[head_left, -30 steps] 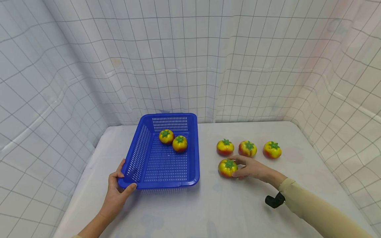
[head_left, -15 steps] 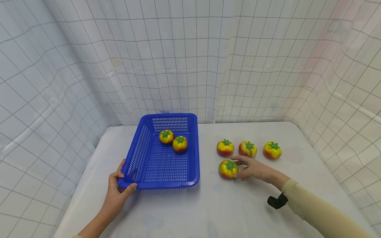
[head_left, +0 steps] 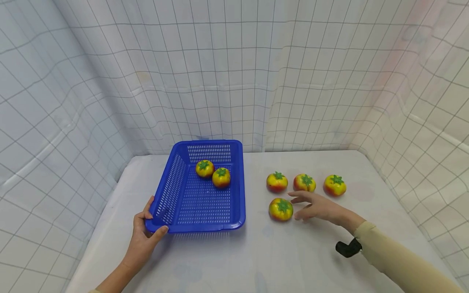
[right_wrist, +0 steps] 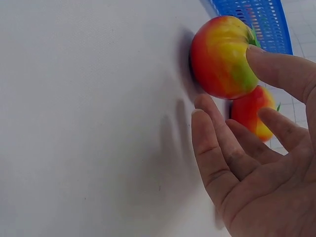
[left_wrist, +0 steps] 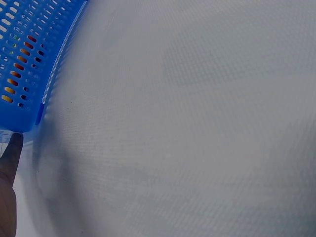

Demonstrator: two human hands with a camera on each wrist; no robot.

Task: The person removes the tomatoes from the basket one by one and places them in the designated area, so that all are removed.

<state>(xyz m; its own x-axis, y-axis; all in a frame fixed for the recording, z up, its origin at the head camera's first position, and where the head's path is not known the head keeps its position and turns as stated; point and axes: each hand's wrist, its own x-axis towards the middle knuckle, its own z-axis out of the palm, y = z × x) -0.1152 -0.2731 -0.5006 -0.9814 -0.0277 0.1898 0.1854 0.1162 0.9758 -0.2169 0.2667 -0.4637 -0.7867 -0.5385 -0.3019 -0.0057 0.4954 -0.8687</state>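
Note:
In the head view my left hand grips the near left corner of a blue plastic basket, thumb on the rim and fingers along its side. Two yellow-and-red tomatoes, one behind the other, lie inside. To the right of the basket a tomato with a green star-shaped top rests on the table. My right hand is just right of it, fingers spread and holding nothing. The right wrist view shows this tomato beyond the fingertips, with a gap between the fingers and its surface.
Three more tomatoes, the left, the middle and the right, form a row behind my right hand. A white cloth covers the table. Grid-patterned curtains enclose the back and both sides. A black device sits at my right wrist.
My right hand has let go of the near tomato and drawn back to the right, its fingers opening. The tomato stays on the table. My left hand and the basket look unmoved.

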